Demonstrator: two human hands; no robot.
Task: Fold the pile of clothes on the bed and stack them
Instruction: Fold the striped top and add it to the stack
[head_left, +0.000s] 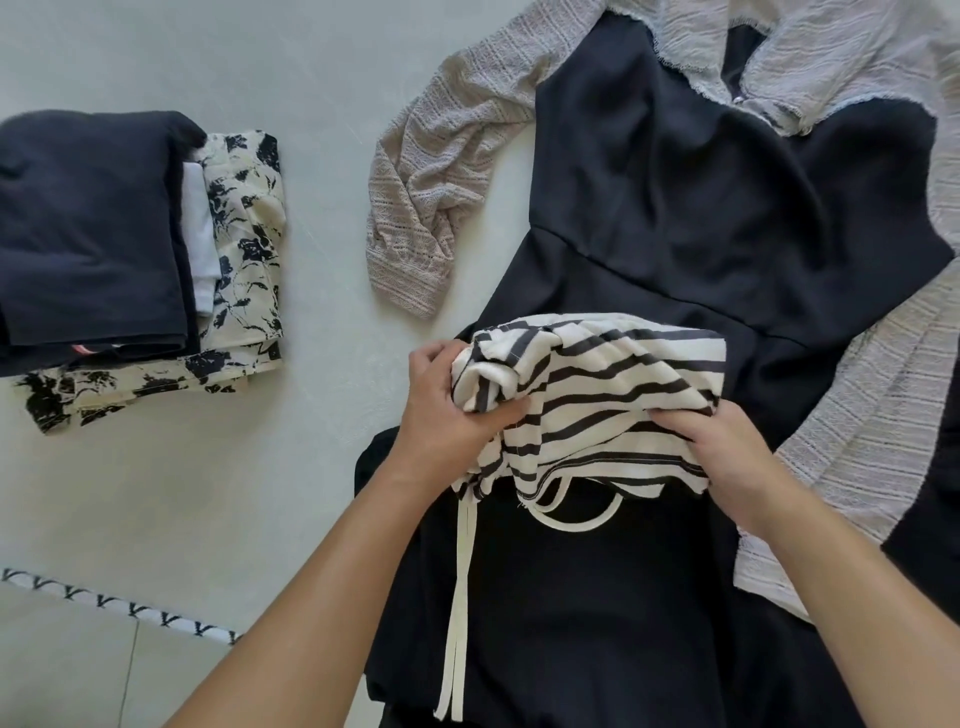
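Observation:
A black-and-white striped garment (613, 384) with cream ties hanging from it is bunched between both hands, above a black dress (691, 218) spread on the bed. My left hand (447, 410) grips its rolled left edge. My right hand (727, 452) pinches its lower right part. A grey knitted cardigan (431, 208) lies under and around the dress. At the left stands a stack of folded clothes: a dark navy piece (88, 228) on top, a white one (200, 234) and a floral black-and-cream one (249, 244) below.
The pale bed sheet (322, 104) shows between the stack and the dress. The bed's near edge carries a patterned trim (114, 605), with floor tiles (67, 675) beyond it at the lower left.

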